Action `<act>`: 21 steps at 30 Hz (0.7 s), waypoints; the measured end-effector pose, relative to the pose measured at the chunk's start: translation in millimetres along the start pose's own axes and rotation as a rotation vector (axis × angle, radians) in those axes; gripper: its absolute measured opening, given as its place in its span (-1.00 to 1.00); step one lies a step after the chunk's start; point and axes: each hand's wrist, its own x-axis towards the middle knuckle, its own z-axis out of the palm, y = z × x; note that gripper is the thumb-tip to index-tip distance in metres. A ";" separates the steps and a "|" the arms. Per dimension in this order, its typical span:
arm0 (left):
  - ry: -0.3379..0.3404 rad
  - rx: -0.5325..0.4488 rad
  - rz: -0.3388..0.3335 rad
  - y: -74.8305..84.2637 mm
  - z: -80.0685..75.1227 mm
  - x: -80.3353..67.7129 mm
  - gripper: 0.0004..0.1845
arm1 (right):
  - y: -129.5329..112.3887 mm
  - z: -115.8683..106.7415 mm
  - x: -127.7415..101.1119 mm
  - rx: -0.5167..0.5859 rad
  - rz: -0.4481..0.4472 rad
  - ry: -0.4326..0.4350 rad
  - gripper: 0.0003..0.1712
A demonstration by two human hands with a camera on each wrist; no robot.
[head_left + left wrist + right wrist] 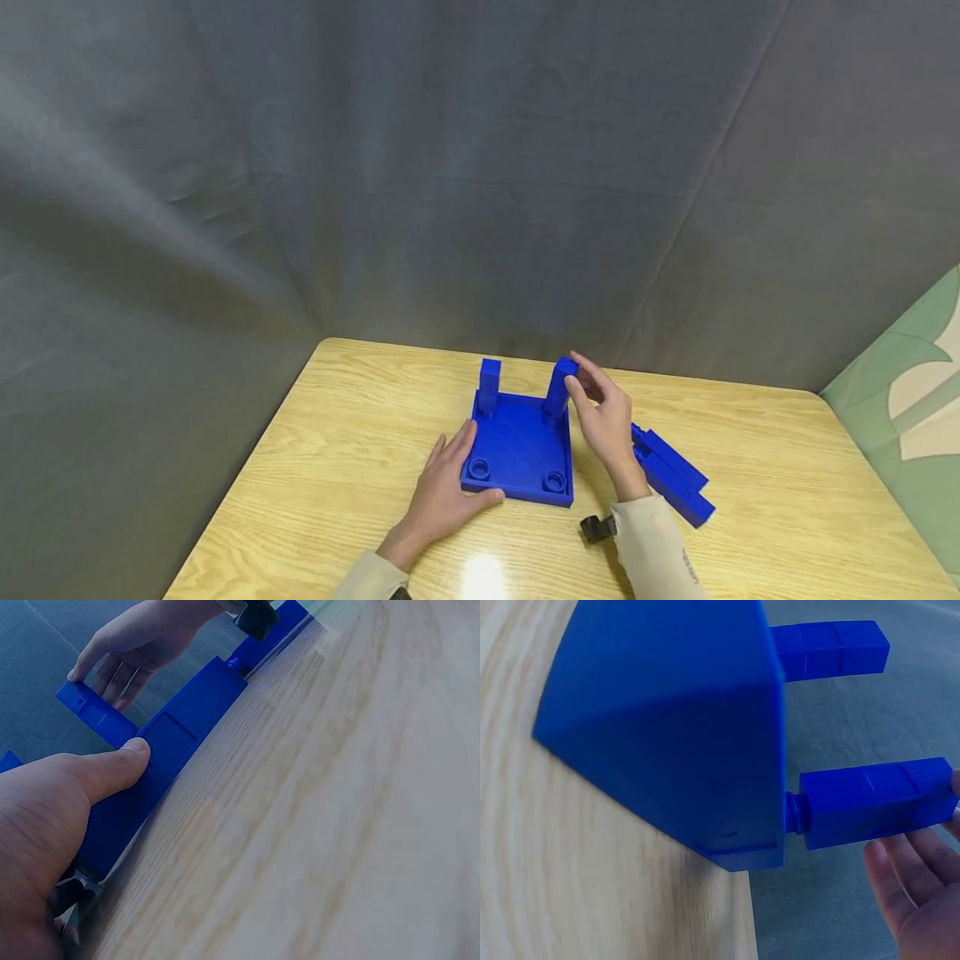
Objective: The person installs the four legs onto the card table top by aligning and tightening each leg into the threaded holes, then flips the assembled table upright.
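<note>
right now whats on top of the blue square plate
Two blue legs stand at its far corners: left leg free, right leg touched by the right hand. Two empty round sockets sit at the near corners. The left hand covers the plate's left edge.
</note>
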 end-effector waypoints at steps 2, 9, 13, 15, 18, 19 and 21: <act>-0.001 0.002 0.003 0.7 0.3 0.2 0.26 | 1.0 -1.4 -0.8 -0.009 0.010 -0.010 -0.57; 0.013 0.009 0.016 1.1 2.2 0.9 0.26 | 2.0 -4.2 -4.0 0.000 0.019 0.001 -0.60; 0.009 0.010 0.011 1.2 2.2 1.4 0.26 | 3.9 -5.0 -3.7 0.008 -0.014 0.026 -0.60; 0.010 0.010 0.015 1.2 2.2 1.6 0.26 | 4.3 -5.3 -3.0 0.000 -0.037 0.036 -0.60; 0.010 0.005 0.015 1.1 2.2 1.4 0.26 | 3.4 -5.6 -2.3 -0.034 -0.073 0.054 -0.61; 0.011 0.003 0.014 1.3 2.2 1.2 0.26 | 3.6 -5.8 -2.1 -0.043 -0.078 0.059 -0.61; 0.012 0.000 0.013 1.8 2.2 0.8 0.26 | 2.4 -5.7 -1.9 -0.062 -0.080 0.065 -0.61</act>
